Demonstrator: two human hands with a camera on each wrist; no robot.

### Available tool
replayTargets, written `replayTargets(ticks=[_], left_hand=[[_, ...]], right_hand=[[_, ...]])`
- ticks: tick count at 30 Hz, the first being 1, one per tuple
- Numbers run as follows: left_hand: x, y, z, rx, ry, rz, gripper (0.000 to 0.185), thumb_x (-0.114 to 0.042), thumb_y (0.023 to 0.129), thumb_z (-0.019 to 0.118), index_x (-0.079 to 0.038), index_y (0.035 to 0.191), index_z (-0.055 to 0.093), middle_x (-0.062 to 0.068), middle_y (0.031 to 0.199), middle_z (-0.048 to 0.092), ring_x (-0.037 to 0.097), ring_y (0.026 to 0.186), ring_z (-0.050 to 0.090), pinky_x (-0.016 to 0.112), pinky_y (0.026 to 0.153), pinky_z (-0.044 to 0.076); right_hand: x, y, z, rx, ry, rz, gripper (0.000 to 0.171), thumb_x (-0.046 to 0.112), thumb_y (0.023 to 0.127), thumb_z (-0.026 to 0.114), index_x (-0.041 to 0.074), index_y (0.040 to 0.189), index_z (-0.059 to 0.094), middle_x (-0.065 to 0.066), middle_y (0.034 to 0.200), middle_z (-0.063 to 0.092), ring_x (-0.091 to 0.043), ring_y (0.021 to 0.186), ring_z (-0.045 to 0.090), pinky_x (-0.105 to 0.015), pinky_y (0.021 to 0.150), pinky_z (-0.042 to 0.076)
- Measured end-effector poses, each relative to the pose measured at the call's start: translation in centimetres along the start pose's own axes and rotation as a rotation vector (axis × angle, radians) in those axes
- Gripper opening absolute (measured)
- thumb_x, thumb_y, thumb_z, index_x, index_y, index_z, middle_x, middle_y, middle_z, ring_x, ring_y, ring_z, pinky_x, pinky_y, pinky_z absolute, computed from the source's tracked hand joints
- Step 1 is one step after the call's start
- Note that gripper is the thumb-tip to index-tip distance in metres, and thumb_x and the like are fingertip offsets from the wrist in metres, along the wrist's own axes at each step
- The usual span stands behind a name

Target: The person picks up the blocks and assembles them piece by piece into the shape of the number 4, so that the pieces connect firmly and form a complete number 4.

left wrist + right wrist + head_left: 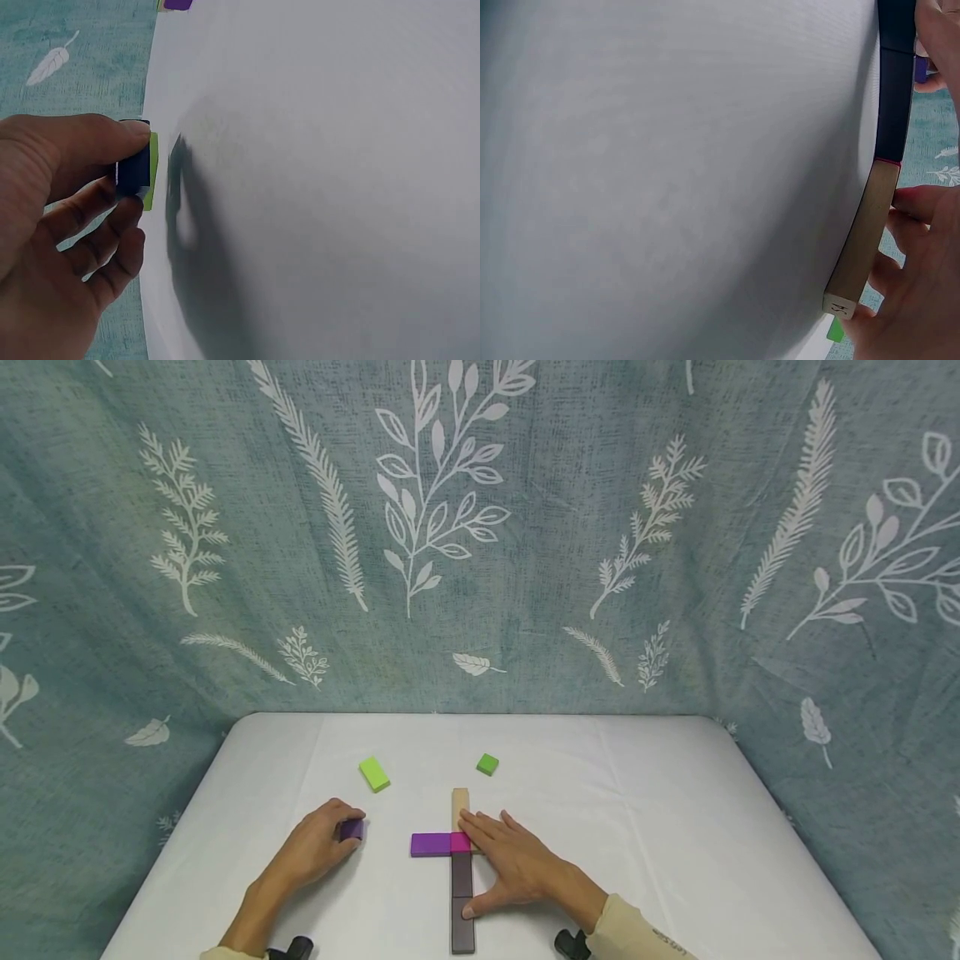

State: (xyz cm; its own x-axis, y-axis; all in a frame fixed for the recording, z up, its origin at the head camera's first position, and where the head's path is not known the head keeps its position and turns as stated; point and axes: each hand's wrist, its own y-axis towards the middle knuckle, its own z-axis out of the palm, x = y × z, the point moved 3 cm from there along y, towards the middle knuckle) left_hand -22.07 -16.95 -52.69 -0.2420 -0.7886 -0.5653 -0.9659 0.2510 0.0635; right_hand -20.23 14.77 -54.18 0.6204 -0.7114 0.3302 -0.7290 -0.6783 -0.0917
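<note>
My left hand [318,843] pinches a small dark purple block [351,829] between thumb and fingers. In the left wrist view this block [133,169] looks navy, above its shadow on the cloth. To its right, a cross-like row of flat blocks lies on the table: a tan block [460,799], a pink square [460,842], a purple block [431,844] and two dark grey blocks [462,874]. My right hand [521,864] rests along the row with fingers extended, its fingertips at the tan block and its thumb on the lower grey block. Part of the row is hidden under it.
A lime green block [374,774] and a small green block [487,764] lie farther back on the white-covered table [622,793]. Behind the table hangs a teal leaf-print curtain [540,568]. In the right wrist view, the tan block's end [840,306] bears a printed mark.
</note>
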Motion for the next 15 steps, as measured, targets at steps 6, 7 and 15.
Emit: replayTargets(ticks=[6, 7, 15], left_hand=[[-0.8, 0.3, 0.6, 0.022, -0.020, 0.025, 0.036, -0.004, 0.081, 0.082, -0.005, 0.115, 0.073, -0.002, 0.104, 0.064, 0.013, 0.096, 0.062, 0.037, 0.086, 0.054], [-0.9, 0.3, 0.7, 0.023, -0.021, 0.034, 0.035, -0.004, 0.081, 0.082, -0.005, 0.115, 0.073, -0.002, 0.104, 0.065, 0.013, 0.096, 0.062, 0.038, 0.086, 0.054], [-2.1, 0.7, 1.8, 0.037, 0.001, 0.117, 0.034, -0.006, 0.081, 0.082, -0.006, 0.114, 0.074, -0.004, 0.104, 0.064, 0.011, 0.095, 0.062, 0.037, 0.085, 0.055]], right_hand=[[0.0, 0.0, -0.1, 0.014, 0.018, 0.006, 0.125, 0.084, 0.069, 0.067, 0.014, 0.162, 0.023, 0.001, 0.168, 0.019, -0.023, 0.152, 0.022, -0.051, 0.122, 0.015], [0.1, 0.0, -0.2, 0.013, 0.018, 0.005, 0.125, 0.084, 0.069, 0.067, 0.013, 0.162, 0.023, 0.000, 0.168, 0.020, -0.023, 0.152, 0.022, -0.052, 0.122, 0.016], [0.1, 0.0, -0.2, 0.014, 0.022, 0.006, 0.125, 0.084, 0.069, 0.067, 0.013, 0.162, 0.023, 0.000, 0.168, 0.020, -0.023, 0.152, 0.022, -0.052, 0.122, 0.015]])
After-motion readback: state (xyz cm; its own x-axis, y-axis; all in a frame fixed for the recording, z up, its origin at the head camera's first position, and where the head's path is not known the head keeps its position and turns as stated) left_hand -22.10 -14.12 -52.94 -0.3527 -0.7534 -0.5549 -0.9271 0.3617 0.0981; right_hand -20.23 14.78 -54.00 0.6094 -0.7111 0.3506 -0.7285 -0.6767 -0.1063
